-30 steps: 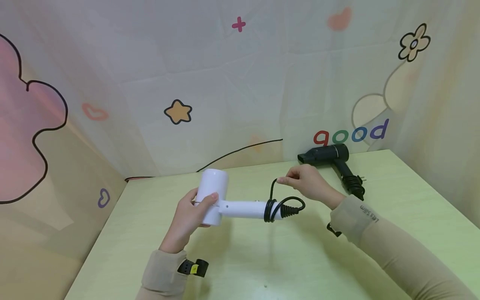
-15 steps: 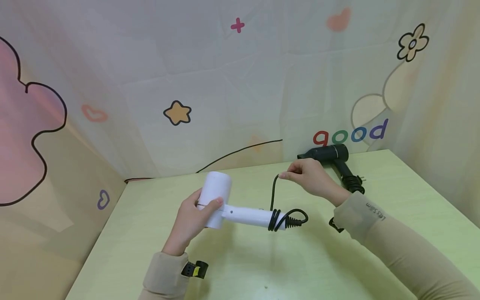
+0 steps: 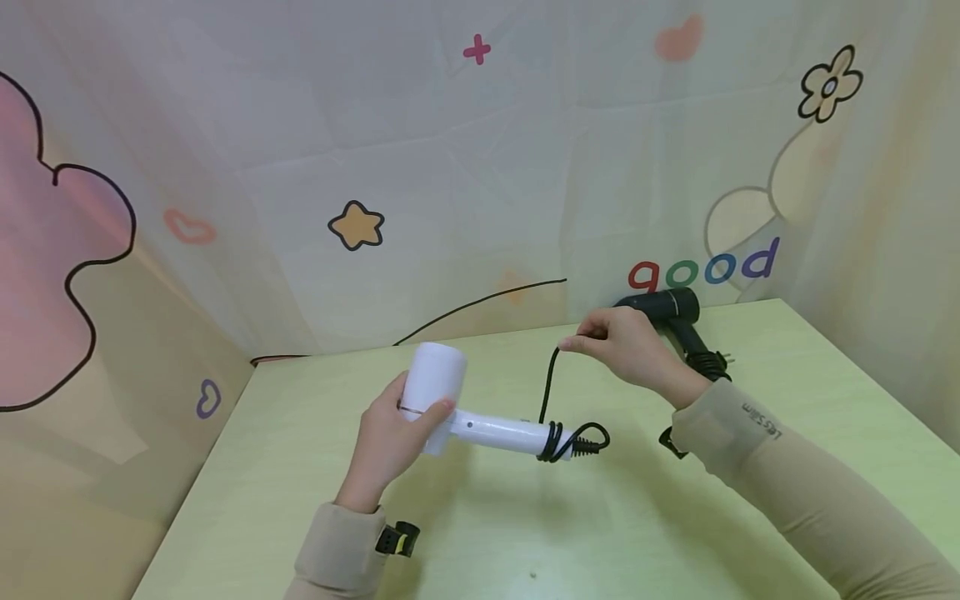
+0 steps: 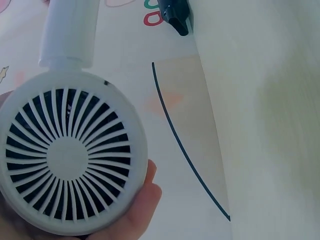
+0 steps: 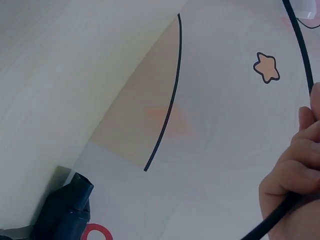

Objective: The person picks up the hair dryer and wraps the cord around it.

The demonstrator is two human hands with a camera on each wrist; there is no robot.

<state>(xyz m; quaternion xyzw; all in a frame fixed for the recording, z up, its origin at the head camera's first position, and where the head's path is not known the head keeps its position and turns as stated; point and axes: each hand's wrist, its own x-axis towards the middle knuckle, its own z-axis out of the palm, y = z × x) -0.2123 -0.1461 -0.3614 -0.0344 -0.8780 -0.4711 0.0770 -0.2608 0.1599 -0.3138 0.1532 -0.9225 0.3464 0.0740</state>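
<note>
My left hand [image 3: 393, 437] grips the barrel of a white hair dryer [image 3: 495, 429], holding it over the table with the handle pointing right. In the left wrist view its round slotted back grille [image 4: 67, 157] faces the camera, with fingertips curled along the rim. Black cord [image 3: 553, 450] is wound round the handle's end and loops beside it. One length of that cord rises to my right hand [image 3: 630, 346], which pinches it between thumb and fingers. The right wrist view has the cord [image 5: 300, 45] passing through the curled fingers and out below them.
A black hair dryer [image 3: 667, 307] lies at the table's back right, its own cord [image 3: 707, 365] bundled round the handle and a plug showing. My right hand partly covers its nozzle. Behind the pale green table [image 3: 300, 467] hangs a printed curtain [image 3: 450, 208].
My right hand has moved slightly up and right, drawing out a longer stretch of cord. The white dryer has shifted a little right, its handle end tipping lower.
</note>
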